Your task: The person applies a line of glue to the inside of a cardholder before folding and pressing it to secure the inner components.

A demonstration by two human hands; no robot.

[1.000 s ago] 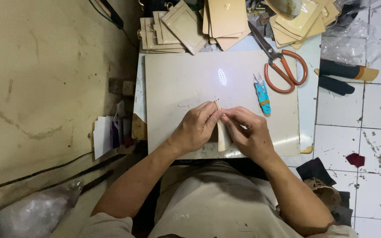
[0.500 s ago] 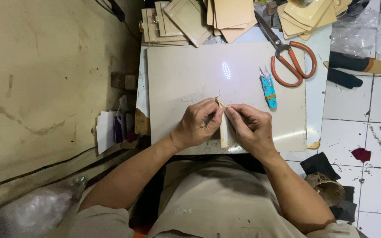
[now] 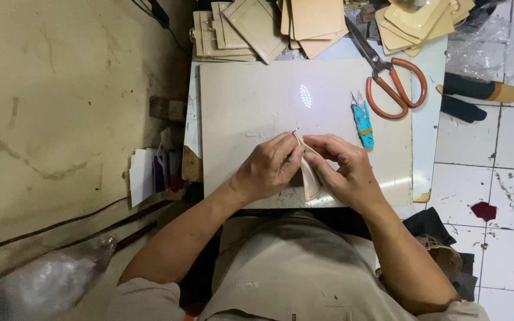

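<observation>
Leather strip (image 3: 309, 178), pale tan and narrow, sits pinched between your two hands just below the middle of the frame, over the near edge of the white work board (image 3: 245, 107). Your left hand (image 3: 266, 169) is clenched round its upper end, where a small metal tip pokes out above the fingers. Your right hand (image 3: 343, 172) grips the strip from the other side, fingers curled over it. The two hands touch each other.

Right of your hands, on the board, lies a small blue thread snipper (image 3: 362, 122). Further up and right rest large scissors with orange handles (image 3: 397, 89), blades pointing to the upper left. Along the top edge of the frame, stacks of tan leather pieces (image 3: 257, 24) crowd the tabletop (image 3: 429, 119). A bright oval of light (image 3: 306, 96) shows on the board.
</observation>
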